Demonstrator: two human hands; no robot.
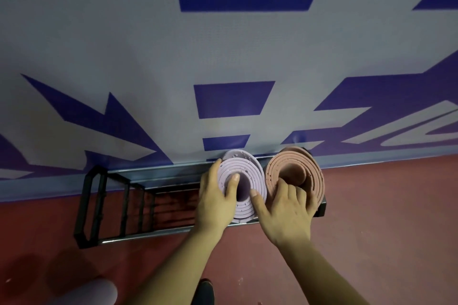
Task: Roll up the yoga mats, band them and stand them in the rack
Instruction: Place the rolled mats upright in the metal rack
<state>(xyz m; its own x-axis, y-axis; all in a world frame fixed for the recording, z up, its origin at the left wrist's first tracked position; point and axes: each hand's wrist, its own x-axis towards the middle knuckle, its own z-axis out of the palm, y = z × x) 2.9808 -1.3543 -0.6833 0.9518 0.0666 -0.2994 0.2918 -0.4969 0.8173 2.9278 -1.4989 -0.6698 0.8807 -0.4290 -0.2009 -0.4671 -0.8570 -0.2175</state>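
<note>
Left hand [215, 198] gripped the lilac mat [245, 171] by its rim, thumb in its core; right hand [287, 213] clasped the neighbouring pink mat [285, 164].

The scene is recorded from a single wide-angle view carried at head height, directed forward and steeply downward, so that the lilac mat [247, 171] and the pink mat [280, 166] in the black rack [85, 205] are seen almost end-on from above. The left hand [215, 203] and the right hand [287, 213] are framed close beneath the lens near the middle, the forearms [173, 267] being admitted from the lower edge. The upper half is filled by the printed wall [111, 44], and the red floor [384, 205] is taken in below, its line with the wall being tilted.
</note>
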